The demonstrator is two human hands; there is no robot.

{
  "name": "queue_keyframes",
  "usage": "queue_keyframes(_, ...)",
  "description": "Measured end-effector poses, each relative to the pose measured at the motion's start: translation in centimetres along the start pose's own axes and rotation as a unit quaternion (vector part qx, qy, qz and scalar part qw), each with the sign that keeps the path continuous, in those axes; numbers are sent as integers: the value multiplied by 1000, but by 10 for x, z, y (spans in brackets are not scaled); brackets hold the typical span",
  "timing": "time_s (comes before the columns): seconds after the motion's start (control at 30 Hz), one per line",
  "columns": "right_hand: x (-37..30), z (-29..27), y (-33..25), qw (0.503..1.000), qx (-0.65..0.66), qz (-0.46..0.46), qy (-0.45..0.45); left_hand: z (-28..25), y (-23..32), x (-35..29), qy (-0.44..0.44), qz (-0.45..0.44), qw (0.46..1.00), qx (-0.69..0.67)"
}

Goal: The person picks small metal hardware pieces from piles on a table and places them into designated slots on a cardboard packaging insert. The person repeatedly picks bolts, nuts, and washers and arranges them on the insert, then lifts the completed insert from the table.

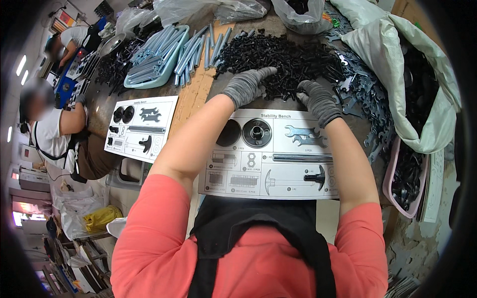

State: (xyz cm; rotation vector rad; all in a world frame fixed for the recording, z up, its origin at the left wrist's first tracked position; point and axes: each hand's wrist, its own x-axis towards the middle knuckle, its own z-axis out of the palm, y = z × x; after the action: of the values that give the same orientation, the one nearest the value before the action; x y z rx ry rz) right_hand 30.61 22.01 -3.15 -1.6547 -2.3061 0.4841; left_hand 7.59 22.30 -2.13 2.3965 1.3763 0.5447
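Observation:
A wide heap of black bolts [293,57] lies on the workbench ahead of me. My left hand [246,88], in a grey knitted glove, reaches to its near left edge. The index finger is stretched over the bolts and no held thing shows. My right hand [319,102], gloved alike, is at the near right edge of the heap with its fingers curled down. Whatever lies under those fingertips is hidden. Below both hands lies a white printed parts card [238,164], showing discs, wrenches, a bar and a handle; my right forearm covers part of it.
Flat wrenches [365,94] are spread right of the bolts, beside an open white woven sack [392,54]. A pink bin [407,184] holds black parts. Metal tubes [161,49] fill a light-blue basket [130,83] on the left. Another card [134,141] lies near a seated co-worker [54,129].

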Motion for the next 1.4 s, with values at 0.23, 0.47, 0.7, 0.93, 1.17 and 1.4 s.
queue_keyframes(0.23,-23,-14,-13,985,164,48,37,12,26,1,-113,20,961,251)
queue_keyframes(0.47,-43,-8,-23,983,127,-79,106,14,33,3,-81,18,949,305)
queue_keyframes(0.7,-83,8,-76,963,194,-185,-33,-52,46,-121,57,-8,993,105)
queue_keyframes(0.93,-116,66,-159,951,37,-258,-168,-34,44,-244,-18,8,990,142)
queue_keyframes(1.17,-135,92,-179,962,-85,-243,-87,-19,36,-262,3,-72,997,-34)
queue_keyframes(1.4,-150,84,-164,962,-79,-237,-112,-14,27,-241,40,-167,981,-88)
